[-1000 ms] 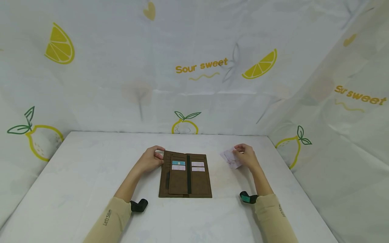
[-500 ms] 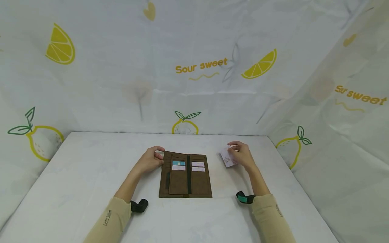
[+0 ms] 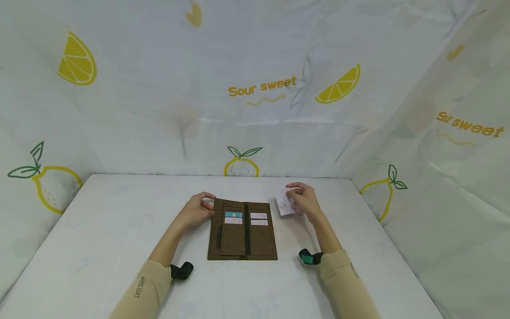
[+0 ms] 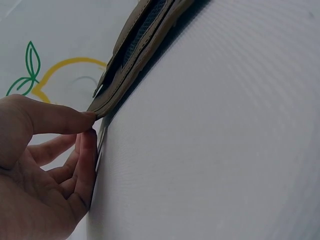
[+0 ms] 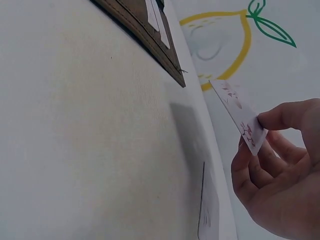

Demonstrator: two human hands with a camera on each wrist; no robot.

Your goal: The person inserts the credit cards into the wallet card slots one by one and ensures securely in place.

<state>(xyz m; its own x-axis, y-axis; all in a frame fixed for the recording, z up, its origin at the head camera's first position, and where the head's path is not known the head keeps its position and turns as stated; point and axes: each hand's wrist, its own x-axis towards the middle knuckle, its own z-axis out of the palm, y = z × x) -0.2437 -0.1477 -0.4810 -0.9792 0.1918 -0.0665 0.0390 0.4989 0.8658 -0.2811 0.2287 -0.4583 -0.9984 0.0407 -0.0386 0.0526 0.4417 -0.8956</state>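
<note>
An unfolded brown wallet lies on the white table, with a blue card and several pale cards in its slots. My left hand pinches the wallet's far left corner between thumb and fingers; the left wrist view shows this grip on the wallet edge. Right of the wallet, my right hand pinches a white card. In the right wrist view that card bears reddish printed marks and is held tilted above the table, apart from the wallet.
Another pale card lies on the table below my right hand in the right wrist view. A white cloth wall with lemon prints rises behind the table. Black wrist cameras sit on both forearms.
My right hand has moved left, carrying the white card closer to the wallet, and the card has turned. The left hand and wallet stay in place.
</note>
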